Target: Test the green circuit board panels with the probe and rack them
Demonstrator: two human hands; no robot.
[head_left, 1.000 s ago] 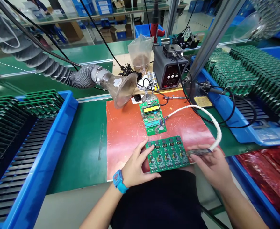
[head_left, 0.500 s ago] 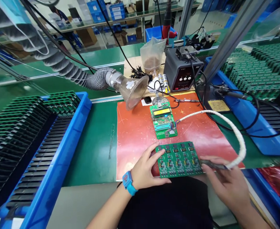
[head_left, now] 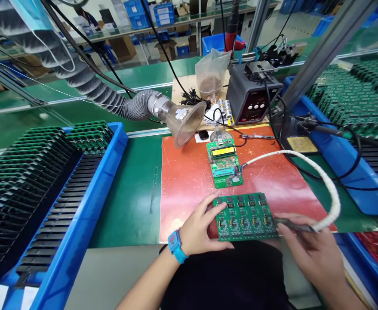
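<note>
A green circuit board panel with a row of small digit displays lies at the mat's front edge. My left hand grips its left side, index finger on top and thumb along the lower edge. In my right hand is a dark probe on a white-sleeved cable; its tip meets the panel's right edge, though the exact contact is hidden. Behind the panel lies a green tester board with a yellow display and a teal socket, and the cable runs to it.
Blue racks of upright boards stand left and right. A fume extractor hood hangs over the red mat. Behind are a soldering station and a plastic bag. Tweezers and a yellow sponge lie near the right rack.
The view has shifted slightly, so everything sits a little further right. Both hands keep their holds on panel and probe. A blue glow below the tester's display no longer shows.
</note>
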